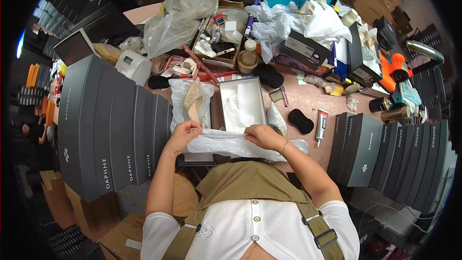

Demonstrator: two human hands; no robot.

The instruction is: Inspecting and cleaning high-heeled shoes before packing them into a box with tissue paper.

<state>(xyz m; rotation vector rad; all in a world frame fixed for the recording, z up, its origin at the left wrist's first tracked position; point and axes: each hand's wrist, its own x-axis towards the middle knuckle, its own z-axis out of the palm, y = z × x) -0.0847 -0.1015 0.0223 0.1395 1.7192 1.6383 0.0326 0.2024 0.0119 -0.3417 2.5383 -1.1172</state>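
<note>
A clear plastic bag [231, 142] is shown stretched across the near edge of the pink worktop [313, 98], pinched at one end by the closed fingers of the left hand [184, 132] and at the other by those of the right hand [260, 135]. Just beyond the bag, an open shoe box [243, 103] lined with white paper is seen, with a beige heeled shoe [194, 100] lying on white wrapping beside it. Stacks of grey box lids [113, 125] are ranged at both sides. A glue tube [321, 124] and black pad [301, 120] lie to the right.
</note>
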